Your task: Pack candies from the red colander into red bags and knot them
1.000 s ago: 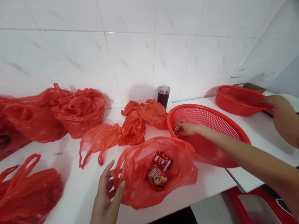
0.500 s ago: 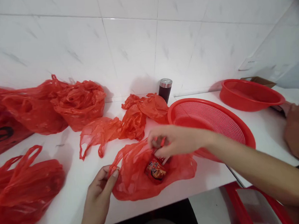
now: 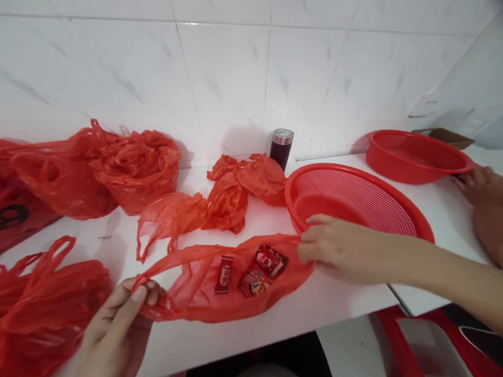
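A thin red plastic bag (image 3: 199, 298) stretches low over the white counter. My left hand (image 3: 115, 330) pinches its left handle between thumb and fingers. At the bag's right end, my right hand (image 3: 337, 248) has its fingers closed on the plastic, beside the rim of a perforated red basket (image 3: 364, 203). Several small red snack packets lie on the bag between my hands: a narrow wrapped bar (image 3: 224, 274), a packet with a printed picture (image 3: 254, 281), and a darker red packet (image 3: 269, 260) overlapping it.
Crumpled red bags (image 3: 228, 198) lie behind, near a dark tumbler (image 3: 281, 147). Full red bags (image 3: 138, 173) line the left side. On the right stand a red basin (image 3: 417, 157) and a co-worker's hand (image 3: 486, 186). A red stool (image 3: 400, 339) is below the counter.
My right hand has left the packets and moved right to the bag's end. My left hand has drawn the handle left, stretching the bag. A narrow bar now shows on it.
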Motion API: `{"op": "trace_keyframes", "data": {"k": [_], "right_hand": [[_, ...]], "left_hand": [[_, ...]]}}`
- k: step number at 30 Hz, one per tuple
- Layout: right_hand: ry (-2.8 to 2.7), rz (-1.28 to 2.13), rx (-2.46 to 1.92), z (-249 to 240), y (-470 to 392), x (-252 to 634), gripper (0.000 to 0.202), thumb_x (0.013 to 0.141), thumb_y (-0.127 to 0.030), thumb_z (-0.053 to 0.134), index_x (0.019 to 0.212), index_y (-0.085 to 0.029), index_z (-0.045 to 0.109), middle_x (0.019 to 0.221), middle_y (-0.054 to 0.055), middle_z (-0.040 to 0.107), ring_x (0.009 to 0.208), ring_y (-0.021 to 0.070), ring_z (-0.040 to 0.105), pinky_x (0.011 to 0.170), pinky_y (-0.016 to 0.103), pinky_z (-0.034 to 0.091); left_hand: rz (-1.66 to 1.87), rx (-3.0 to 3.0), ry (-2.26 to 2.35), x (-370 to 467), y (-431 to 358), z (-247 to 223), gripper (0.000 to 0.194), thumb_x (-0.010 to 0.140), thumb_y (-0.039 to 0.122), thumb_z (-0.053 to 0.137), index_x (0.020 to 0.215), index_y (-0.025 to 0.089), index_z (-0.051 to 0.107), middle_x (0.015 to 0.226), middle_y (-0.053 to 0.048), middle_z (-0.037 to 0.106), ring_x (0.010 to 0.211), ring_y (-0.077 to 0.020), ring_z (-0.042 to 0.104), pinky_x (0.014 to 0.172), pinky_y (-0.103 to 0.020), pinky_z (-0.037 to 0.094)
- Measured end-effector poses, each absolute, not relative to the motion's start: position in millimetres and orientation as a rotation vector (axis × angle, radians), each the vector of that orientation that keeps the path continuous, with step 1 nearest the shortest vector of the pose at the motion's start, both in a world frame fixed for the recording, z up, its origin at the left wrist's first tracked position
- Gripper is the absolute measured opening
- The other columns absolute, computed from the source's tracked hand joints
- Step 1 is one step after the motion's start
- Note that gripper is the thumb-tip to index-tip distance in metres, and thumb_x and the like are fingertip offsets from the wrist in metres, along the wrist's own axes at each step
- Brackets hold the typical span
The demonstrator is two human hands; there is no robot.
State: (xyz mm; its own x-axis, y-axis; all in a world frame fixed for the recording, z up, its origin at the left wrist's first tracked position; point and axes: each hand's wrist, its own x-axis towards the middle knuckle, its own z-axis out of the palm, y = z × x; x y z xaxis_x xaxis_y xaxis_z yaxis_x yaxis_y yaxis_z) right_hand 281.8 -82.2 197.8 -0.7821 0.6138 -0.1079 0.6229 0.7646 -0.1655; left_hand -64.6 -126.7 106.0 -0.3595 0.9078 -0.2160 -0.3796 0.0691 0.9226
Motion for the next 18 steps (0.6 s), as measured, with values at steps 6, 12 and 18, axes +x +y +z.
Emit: {"op": "trace_keyframes", "data": {"k": [6,12,18], "right_hand": [[3.427,-0.240,1.509,240,-64,296,0.019,0.087,-0.015,0.050,0.095,-0.027,0.061,0.098,0.002,0.062,0.087,0.0198,0.059,0.074,0.034,0.047],[3.509,-0.433,1.862,258,-62,287,0.021,0.086,-0.010,0.050,0.091,-0.024,0.065,0.091,0.000,0.064,0.080,0.0149,0.061,0.069,0.029,0.049],[3.436,-0.874,1.246,264,-61,277,0.020,0.087,-0.010,0.051,0.081,-0.022,0.066,0.094,0.001,0.064,0.086,0.0155,0.061,0.073,0.029,0.050]], "left_hand": [[1.874,0.907,0.958,-66,-106,150,0.015,0.067,0.021,0.081,0.079,0.018,0.071,0.072,0.003,0.065,0.065,-0.0091,0.053,0.071,-0.020,0.053],[2.062,1.179,0.847,-52,-93,193,0.009,0.075,0.007,0.065,0.076,0.014,0.071,0.072,0.002,0.068,0.070,-0.0106,0.060,0.079,-0.025,0.052],[1.989,1.225,0.868,-46,-96,204,0.010,0.074,0.004,0.066,0.077,0.013,0.069,0.093,-0.003,0.069,0.089,-0.0115,0.062,0.085,-0.022,0.050]]}}
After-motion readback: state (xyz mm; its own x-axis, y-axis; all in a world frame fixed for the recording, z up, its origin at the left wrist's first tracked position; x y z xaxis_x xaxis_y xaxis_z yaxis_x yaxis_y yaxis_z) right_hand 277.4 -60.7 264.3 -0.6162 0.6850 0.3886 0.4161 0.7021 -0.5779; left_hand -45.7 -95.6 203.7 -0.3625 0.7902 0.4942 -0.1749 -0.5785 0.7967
